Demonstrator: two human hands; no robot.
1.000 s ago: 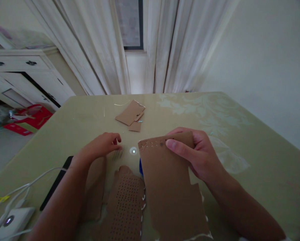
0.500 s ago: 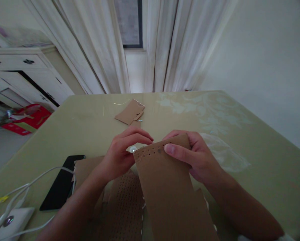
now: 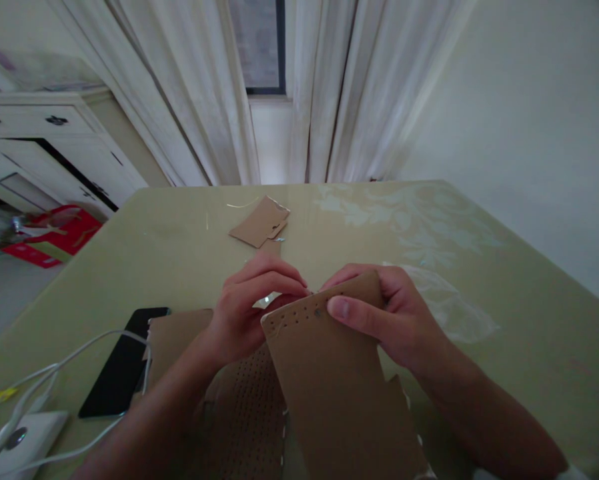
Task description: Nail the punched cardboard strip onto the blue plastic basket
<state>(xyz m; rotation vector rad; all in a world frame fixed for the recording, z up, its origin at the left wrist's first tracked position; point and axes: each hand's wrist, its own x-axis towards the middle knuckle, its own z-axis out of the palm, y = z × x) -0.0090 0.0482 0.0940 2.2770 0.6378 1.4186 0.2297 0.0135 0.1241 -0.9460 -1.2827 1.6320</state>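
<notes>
My right hand grips a brown piece of cardboard near its upper right corner. The thumb lies flat on the front face and the fingers go behind. Rows of small punched holes run along the upper edge. At that edge, the fingers of my left hand are drawn together in a pinch behind the board. A small shiny bit shows within the curl of the left fingers; what the fingertips hold is too small to make out. Below my left wrist lies another cardboard sheet, covered with many holes and with white specks along one edge.
A black phone lies at left, partly under cardboard. White cables lead past a white device at the lower left. Farther back are a small cardboard scrap and, at right, a clear plastic bag on the table.
My left fingertips have moved slightly right along the top edge of the cardboard, with thumb and fingers closer together. The board has shifted slightly; the right hand keeps its hold.
</notes>
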